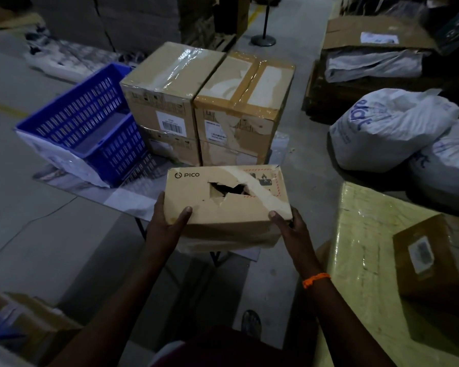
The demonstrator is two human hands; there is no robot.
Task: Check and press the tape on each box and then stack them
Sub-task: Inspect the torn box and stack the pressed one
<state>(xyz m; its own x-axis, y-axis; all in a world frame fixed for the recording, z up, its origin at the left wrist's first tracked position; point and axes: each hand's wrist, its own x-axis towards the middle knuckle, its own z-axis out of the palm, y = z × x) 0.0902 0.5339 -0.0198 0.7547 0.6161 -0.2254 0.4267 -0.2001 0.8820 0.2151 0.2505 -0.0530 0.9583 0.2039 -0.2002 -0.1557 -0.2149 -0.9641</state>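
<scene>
On the table [133,200], two stacks of taped cartons [170,83] stand touching. Just in front of them you hold the torn PICO box [225,210], left grip [167,223] and right grip [289,226] each clasping a near corner, thumb on top. Best set it flat first, then rub along its pale tape strip [263,192], avoiding the hole [227,190].

The torn brown cardboard box [223,200] is nearest on the bench [133,200]. Behind it stand two side-by-side stacks of taped brown cardboard boxes [170,83]. The blue slotted plastic crate [85,123] stands left of them. White plastic sacks [387,128] lie right, on the floor.
</scene>
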